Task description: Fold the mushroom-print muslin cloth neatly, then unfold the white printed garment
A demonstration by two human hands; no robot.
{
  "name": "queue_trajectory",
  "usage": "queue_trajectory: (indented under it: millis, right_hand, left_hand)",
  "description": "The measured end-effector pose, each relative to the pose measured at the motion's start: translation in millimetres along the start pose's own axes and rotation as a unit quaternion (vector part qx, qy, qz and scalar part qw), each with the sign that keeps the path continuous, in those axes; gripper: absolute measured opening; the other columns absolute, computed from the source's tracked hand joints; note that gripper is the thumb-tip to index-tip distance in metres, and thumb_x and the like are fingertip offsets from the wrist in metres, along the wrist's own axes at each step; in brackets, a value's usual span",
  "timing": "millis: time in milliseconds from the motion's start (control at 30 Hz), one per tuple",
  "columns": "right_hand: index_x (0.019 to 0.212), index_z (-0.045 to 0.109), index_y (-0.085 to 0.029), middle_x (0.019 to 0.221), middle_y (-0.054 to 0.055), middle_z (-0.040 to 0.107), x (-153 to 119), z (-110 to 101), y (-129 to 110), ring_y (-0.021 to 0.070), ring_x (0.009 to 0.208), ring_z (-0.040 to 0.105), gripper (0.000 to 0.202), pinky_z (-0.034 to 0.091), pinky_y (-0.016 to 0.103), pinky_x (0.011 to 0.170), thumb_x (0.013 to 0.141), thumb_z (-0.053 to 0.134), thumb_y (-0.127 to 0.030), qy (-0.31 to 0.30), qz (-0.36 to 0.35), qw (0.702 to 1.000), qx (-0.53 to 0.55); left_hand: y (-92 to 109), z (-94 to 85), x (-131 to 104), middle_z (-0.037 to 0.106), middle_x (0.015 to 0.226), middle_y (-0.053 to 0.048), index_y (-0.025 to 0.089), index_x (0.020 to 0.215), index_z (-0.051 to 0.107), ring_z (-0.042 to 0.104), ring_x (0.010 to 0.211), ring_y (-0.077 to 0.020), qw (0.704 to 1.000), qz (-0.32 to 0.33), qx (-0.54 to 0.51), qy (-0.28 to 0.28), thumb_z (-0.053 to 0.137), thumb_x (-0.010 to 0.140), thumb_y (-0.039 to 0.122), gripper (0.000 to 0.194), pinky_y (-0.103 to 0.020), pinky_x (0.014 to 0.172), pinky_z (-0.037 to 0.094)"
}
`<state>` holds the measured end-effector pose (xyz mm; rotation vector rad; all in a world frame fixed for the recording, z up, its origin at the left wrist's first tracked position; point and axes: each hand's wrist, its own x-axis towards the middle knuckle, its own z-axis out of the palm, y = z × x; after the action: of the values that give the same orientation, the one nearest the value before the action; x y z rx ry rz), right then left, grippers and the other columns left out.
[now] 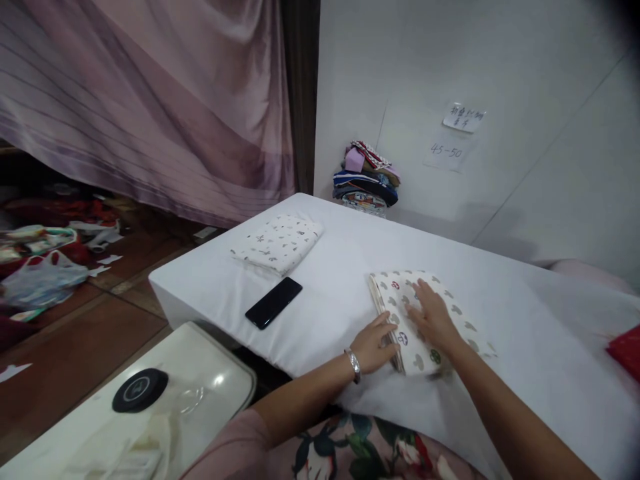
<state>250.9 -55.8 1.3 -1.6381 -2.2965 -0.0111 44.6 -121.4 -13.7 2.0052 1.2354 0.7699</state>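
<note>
A folded white cloth with a grey, mushroom-like print [453, 297] lies on the white-covered table in front of me. My left hand [374, 343], with a silver bracelet at the wrist, rests on the cloth's left folded edge, fingers spread. Flat on top of the same cloth lies my right hand [435, 313], its fingers stretched out and apart. Farther left on the table is a second folded white cloth with small dark prints [283, 241]. A black phone [273, 303] lies in front of that second cloth.
The white-covered table [340, 267] meets a pale wall at the back. A stack of folded clothes [367, 177] stands beyond its far edge. At lower left, a white surface [220, 367] carries a round black object [141, 390]. Something red [625, 352] sits at far right.
</note>
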Motion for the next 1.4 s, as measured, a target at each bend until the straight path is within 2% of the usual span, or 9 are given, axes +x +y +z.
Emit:
queue_trajectory:
  millis: [133, 233, 333, 400, 533, 700, 1000, 1133, 1400]
  right_hand:
    - [0.139, 0.037, -0.021, 0.148, 0.007, 0.031, -6.4, 18.1, -22.5, 0.0237, 0.137, 0.022, 0.054, 0.020, 0.049, 0.109, 0.092, 0.025, -0.046, -0.098, -0.007, 0.995, -0.012]
    - [0.138, 0.038, -0.021, 0.148, 0.007, 0.030, -8.6, 20.3, -23.3, 0.0229, 0.138, 0.022, 0.053, 0.019, 0.048, 0.110, 0.093, 0.024, -0.045, -0.099, -0.004, 0.995, -0.016]
    - [0.138, 0.039, -0.021, 0.148, 0.006, 0.031, -8.7, 18.2, -22.1, 0.0226, 0.137, 0.023, 0.052, 0.020, 0.047, 0.110, 0.093, 0.025, -0.044, -0.094, -0.005, 0.995, -0.014]
    - [0.137, 0.040, -0.021, 0.148, 0.006, 0.031, -8.8, 17.6, -22.1, 0.0223, 0.137, 0.023, 0.052, 0.019, 0.047, 0.110, 0.093, 0.025, -0.044, -0.092, 0.000, 0.996, -0.010]
    - [0.135, 0.043, -0.020, 0.147, 0.005, 0.033, -9.6, 18.6, -22.4, 0.0214, 0.137, 0.024, 0.052, 0.018, 0.045, 0.111, 0.092, 0.026, -0.044, -0.090, 0.009, 0.996, 0.002]
    - [0.134, 0.044, -0.021, 0.147, 0.005, 0.033, -10.3, 18.7, -22.0, 0.0209, 0.137, 0.024, 0.051, 0.018, 0.044, 0.111, 0.092, 0.028, -0.044, -0.086, 0.014, 0.996, 0.015]
    - [0.134, 0.044, -0.022, 0.146, 0.005, 0.036, -12.5, 25.5, -17.0, 0.0224, 0.136, 0.027, 0.049, 0.022, 0.046, 0.109, 0.093, 0.029, -0.043, -0.055, -0.007, 0.998, 0.007]
    - [0.135, 0.043, -0.023, 0.144, 0.006, 0.038, -13.1, 26.1, -15.8, 0.0227, 0.135, 0.029, 0.047, 0.025, 0.047, 0.107, 0.093, 0.029, -0.042, -0.040, -0.022, 0.999, 0.004]
    - [0.134, 0.044, -0.022, 0.144, 0.006, 0.038, -13.7, 24.7, -17.3, 0.0227, 0.135, 0.029, 0.048, 0.024, 0.047, 0.108, 0.093, 0.029, -0.043, -0.043, -0.017, 0.999, 0.010]
  left_hand:
    - [-15.2, -15.5, 20.4, 0.051, 0.134, 0.001, 0.027, 0.117, 0.059, 0.051, 0.119, -0.0154, 0.997, -0.042, 0.009, 0.057, 0.056, 0.080, 0.025, 0.037, -0.031, 0.102, 0.043]
    - [-32.9, -33.8, 48.9, 0.047, 0.137, -0.001, 0.026, 0.122, 0.055, 0.058, 0.108, -0.0155, 0.989, -0.119, 0.022, 0.084, 0.051, 0.082, 0.022, 0.040, -0.033, 0.100, 0.045]
    - [-46.7, -45.3, 80.5, 0.048, 0.137, -0.005, 0.020, 0.128, 0.050, 0.047, 0.122, -0.0188, 0.980, -0.152, 0.069, 0.103, 0.049, 0.083, 0.022, 0.045, -0.034, 0.107, 0.037]
    - [-51.1, -46.1, 98.3, 0.048, 0.137, -0.006, 0.018, 0.131, 0.047, 0.042, 0.126, -0.0203, 0.978, -0.160, 0.090, 0.103, 0.048, 0.083, 0.025, 0.048, -0.035, 0.108, 0.033]
    - [-53.5, -39.6, 121.0, 0.054, 0.130, -0.007, 0.020, 0.134, 0.043, 0.047, 0.122, -0.0230, 0.977, -0.168, 0.104, 0.078, 0.049, 0.081, 0.029, 0.053, -0.039, 0.104, 0.035]
    - [-58.9, -37.2, 130.3, 0.059, 0.124, -0.002, 0.023, 0.131, 0.047, 0.052, 0.114, -0.0196, 0.979, -0.178, 0.068, 0.067, 0.048, 0.078, 0.024, 0.052, -0.034, 0.102, 0.037]
    - [-66.8, -33.1, 135.9, 0.064, 0.116, -0.003, 0.025, 0.119, 0.060, 0.055, 0.110, -0.0219, 0.981, -0.157, 0.047, 0.103, 0.057, 0.074, 0.025, 0.045, -0.034, 0.099, 0.037]
    - [-68.1, -34.7, 142.5, 0.070, 0.103, 0.001, 0.027, 0.105, 0.068, 0.061, 0.097, -0.0175, 0.975, -0.190, -0.016, 0.115, 0.051, 0.079, 0.024, 0.031, -0.027, 0.088, 0.045]
    - [-76.2, -42.3, 146.3, 0.072, 0.091, 0.001, 0.022, 0.098, 0.070, 0.064, 0.082, -0.0129, 0.976, -0.192, -0.036, 0.092, 0.055, 0.077, 0.021, 0.026, -0.019, 0.070, 0.047]
